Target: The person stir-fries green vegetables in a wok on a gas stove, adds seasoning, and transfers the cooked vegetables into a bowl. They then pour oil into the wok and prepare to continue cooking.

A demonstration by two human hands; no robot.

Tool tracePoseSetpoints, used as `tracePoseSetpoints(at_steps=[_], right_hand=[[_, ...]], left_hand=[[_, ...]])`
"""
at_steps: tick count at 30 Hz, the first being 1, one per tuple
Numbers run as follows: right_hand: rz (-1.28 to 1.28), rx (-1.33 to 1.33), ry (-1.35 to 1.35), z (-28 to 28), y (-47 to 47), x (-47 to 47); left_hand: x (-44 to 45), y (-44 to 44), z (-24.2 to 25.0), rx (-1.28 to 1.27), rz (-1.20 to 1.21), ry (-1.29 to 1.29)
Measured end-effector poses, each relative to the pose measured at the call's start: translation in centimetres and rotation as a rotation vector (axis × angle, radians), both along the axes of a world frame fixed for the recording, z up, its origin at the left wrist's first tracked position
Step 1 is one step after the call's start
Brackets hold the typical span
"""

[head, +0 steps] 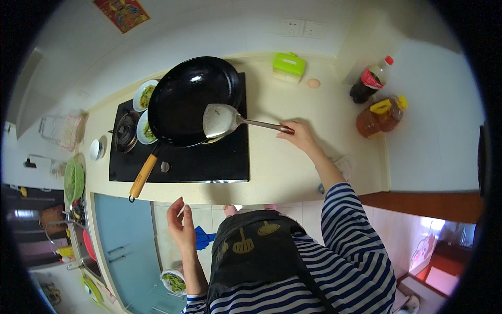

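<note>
My right hand [299, 135] grips the handle end of a metal wok spatula [221, 120]. The spatula's broad blade lies over the near right rim of a black wok [188, 94]. The wok stands on the right part of a black glass cooktop [208, 165], its wooden handle [143, 176] pointing towards the near left. Below the counter's front edge my left hand [181, 223] is raised, fingers slightly bent and apart, holding nothing. Two bowls of green food, an upper one [144, 96] and a lower one [144, 131], sit just left of the wok.
On the counter's right stand a green-lidded container [288, 67], an egg [313, 83], a cola bottle [368, 82] and an oil jug [378, 117]. A small bowl [96, 150] and a green basket [73, 180] are at left. A bin with leaves [173, 282] stands on the floor.
</note>
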State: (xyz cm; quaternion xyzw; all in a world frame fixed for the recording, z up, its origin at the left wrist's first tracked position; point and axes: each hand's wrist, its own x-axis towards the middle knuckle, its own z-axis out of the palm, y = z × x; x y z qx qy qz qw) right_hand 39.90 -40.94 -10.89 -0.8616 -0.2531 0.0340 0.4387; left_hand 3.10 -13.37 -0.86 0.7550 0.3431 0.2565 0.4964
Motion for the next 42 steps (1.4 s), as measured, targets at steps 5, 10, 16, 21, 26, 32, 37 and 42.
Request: tracePoseSetpoints(at_steps=[5,10,16,21,26,32,37,42], right_hand=[[-0.054,0.078,0.088,-0.9,1.0,-0.6],[-0.108,-0.19,0.041,0.4,1.9,-1.6],[-0.069,-0.344,-0.318,-0.6,1.0,-1.9],[-0.247,-0.03,-0.218,-1.5,-5.1,-2.1],[-0.463,-0.625,-0.104,-0.8,-14.2,-8.6],[-0.652,-0.945,-0.533,0.1,-16.7,-12.1],[-0.555,-0.894,0.041,-0.9,-19.6,-12.0],[-0.532,-0.715,0.035,-4.3,-20.1,-11.9]], left_hand=[[-0.6,-2.4,0.3,-0.122,0.061,0.071],[-0.8,-4.5,0.1,-0.099,0.026,0.094],[-1.2,-6.6,0.0,-0.143,0.049,0.1],[-3.0,-7.7,0.1,-0.026,0.069,0.066],[-5.3,-8.6,-0.4,-0.021,0.169,0.136],[-7.4,-8.8,-1.0,-0.069,0.143,0.126],[-11.2,-8.0,-1.4,-0.087,0.182,0.091],[-16.2,-7.6,-2.5,-0.097,0.284,0.079]])
